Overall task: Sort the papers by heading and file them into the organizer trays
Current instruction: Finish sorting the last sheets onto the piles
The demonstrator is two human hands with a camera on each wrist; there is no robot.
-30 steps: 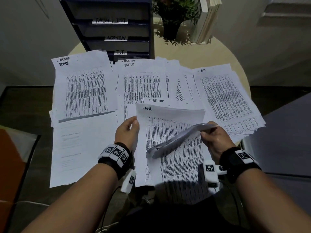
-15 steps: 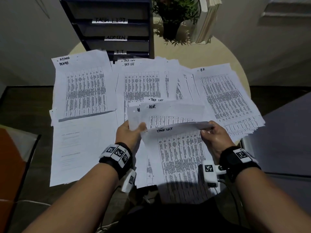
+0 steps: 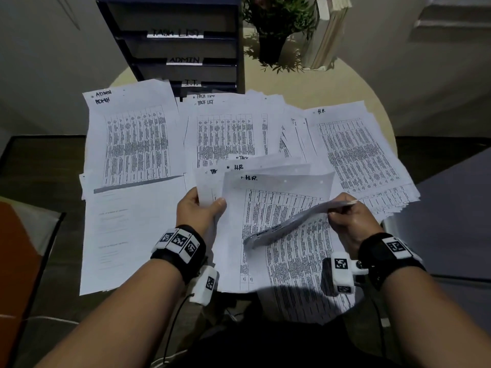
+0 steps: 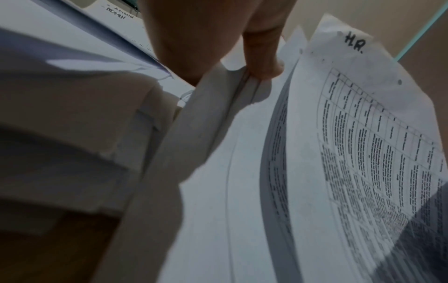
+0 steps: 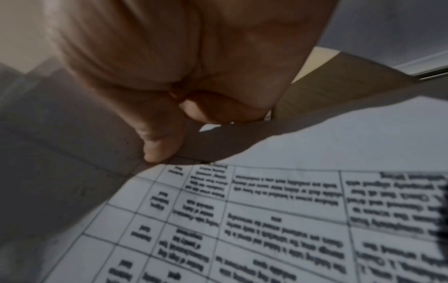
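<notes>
My left hand (image 3: 203, 205) grips the left edge of a fanned stack of printed sheets (image 3: 276, 208) above the table's front edge; its top sheet is headed H.R. (image 4: 354, 44). My right hand (image 3: 342, 216) pinches the upper corner of a single sheet (image 3: 289, 225), curled over and bent down toward me across the stack. In the right wrist view thumb and fingers (image 5: 160, 149) nip that paper's edge. On the table lie an ADMIN pile (image 3: 132, 139) at the left, a TASK LIST pile (image 3: 228, 131) in the middle and an H.R. pile (image 3: 356, 150) at the right. The dark organizer (image 3: 175, 41) stands behind, its trays labelled TASK LIST, ADMIN, I.T.
A potted plant (image 3: 273, 30) and upright books (image 3: 326, 33) stand at the back of the round table (image 3: 332, 86). A faintly printed sheet (image 3: 125, 235) lies at the front left. An orange chair (image 3: 16, 261) stands at the left, a grey surface (image 3: 457, 216) at the right.
The sheet headed TASK LIST that my right hand held flat over the stack half a second ago has curled down, baring an H.R. sheet on top. My left hand still grips the stack.
</notes>
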